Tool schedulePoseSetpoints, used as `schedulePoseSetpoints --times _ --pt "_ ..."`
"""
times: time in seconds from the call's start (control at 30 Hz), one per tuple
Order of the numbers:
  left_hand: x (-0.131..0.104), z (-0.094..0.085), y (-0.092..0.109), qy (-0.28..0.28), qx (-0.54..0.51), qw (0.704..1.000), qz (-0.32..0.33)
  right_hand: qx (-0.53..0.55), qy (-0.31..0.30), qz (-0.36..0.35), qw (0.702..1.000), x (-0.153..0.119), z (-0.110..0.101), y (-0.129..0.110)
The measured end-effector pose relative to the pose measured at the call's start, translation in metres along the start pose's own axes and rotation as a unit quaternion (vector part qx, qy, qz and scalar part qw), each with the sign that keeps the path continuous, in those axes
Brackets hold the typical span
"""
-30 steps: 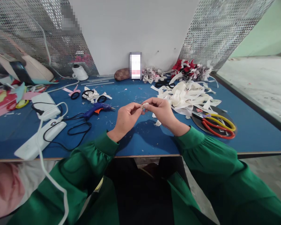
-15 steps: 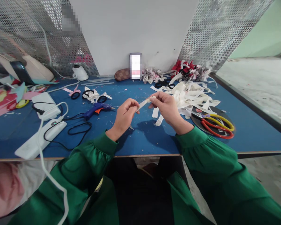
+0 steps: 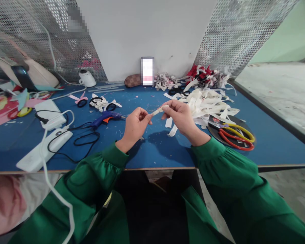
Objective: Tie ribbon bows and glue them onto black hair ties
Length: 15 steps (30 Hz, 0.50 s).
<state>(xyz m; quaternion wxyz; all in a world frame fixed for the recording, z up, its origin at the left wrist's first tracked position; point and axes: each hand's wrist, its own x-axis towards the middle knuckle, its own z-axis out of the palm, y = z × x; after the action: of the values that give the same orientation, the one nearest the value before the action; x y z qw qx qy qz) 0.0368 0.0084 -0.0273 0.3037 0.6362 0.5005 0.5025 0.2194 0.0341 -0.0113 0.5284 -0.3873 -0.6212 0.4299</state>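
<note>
A short length of cream ribbon [image 3: 157, 111] is stretched between my two hands above the blue table. My left hand [image 3: 137, 127] pinches its near left end between thumb and fingers. At the other end, my right hand [image 3: 178, 115] grips a gathered part of the ribbon, partly covered by the fingertips. Just right of that hand lies a loose heap of cream ribbon strips [image 3: 200, 101]. A blue hot glue gun [image 3: 105, 117] rests left of my left hand, its nozzle pointing toward the hand.
Scissors with red and yellow handles [image 3: 237, 135] lie on a dark round disc at the right. Black hair ties with bows [image 3: 101, 103], a white power strip [image 3: 44, 149] and cables occupy the left. A phone [image 3: 147, 71] stands at the back beside piled bows [image 3: 166, 81].
My left hand's thumb and fingers have shifted slightly along the ribbon toward my right hand. The right hand stays almost where it was.
</note>
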Motion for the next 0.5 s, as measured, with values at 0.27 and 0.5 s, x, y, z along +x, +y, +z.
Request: schedulePoseSetpoints --times 0.27,0.5 --pt "-0.0001 -0.0009 0.0044 -0.012 0.017 1.0 0.004 0.012 0.007 -0.002 1.0 0.0007 -0.0002 0.0004" --pt "-0.0006 0.0021 -0.0001 0.013 0.002 1.0 -0.013 0.027 -0.073 0.002 0.997 -0.0055 0.0061 -0.0009"
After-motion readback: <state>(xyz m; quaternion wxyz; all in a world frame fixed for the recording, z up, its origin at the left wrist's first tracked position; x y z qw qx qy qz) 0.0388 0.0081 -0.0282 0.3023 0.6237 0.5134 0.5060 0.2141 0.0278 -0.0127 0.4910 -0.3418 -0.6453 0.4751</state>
